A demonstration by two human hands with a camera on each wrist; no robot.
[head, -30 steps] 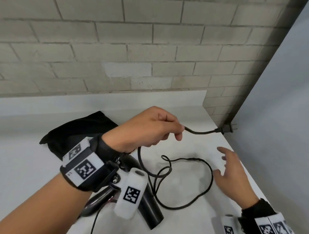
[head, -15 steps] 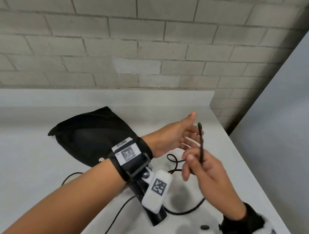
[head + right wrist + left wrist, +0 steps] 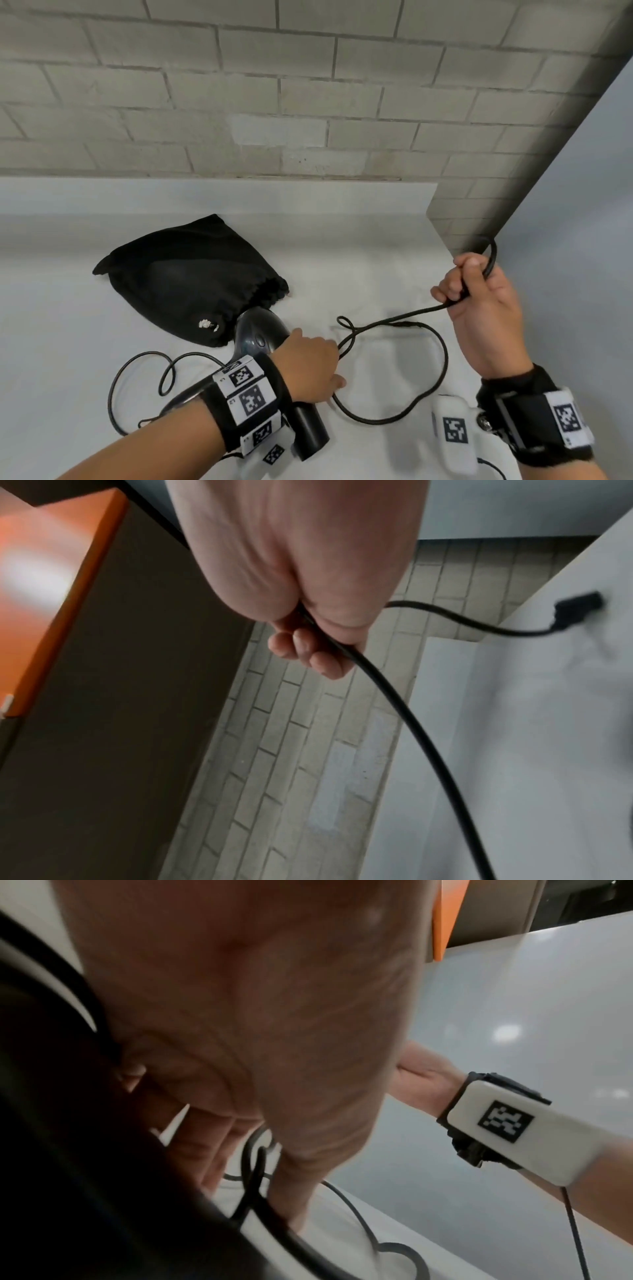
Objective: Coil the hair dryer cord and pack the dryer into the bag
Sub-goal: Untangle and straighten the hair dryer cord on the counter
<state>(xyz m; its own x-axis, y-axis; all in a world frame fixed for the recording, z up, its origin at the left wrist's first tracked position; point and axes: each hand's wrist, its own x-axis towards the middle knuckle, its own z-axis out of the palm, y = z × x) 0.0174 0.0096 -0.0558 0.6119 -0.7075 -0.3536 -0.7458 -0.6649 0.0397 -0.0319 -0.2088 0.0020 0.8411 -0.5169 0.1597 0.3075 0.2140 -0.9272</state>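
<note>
A black hair dryer lies on the white counter, its back end against the mouth of a black drawstring bag. Its black cord runs in loose loops over the counter on both sides of it. My right hand is raised at the right and grips a bend of the cord. The plug dangles beyond that fist. My left hand rests low over the dryer. Its straight fingers and thumb reach down on either side of a small cord loop.
A brick wall backs the counter, and a grey panel closes off the right side. The counter's right edge runs just below my right hand. An orange block shows in both wrist views.
The right hand took the cord and lifted it up and to the right. The left hand came down from mid-air onto the dryer and the cord loop beside it.
</note>
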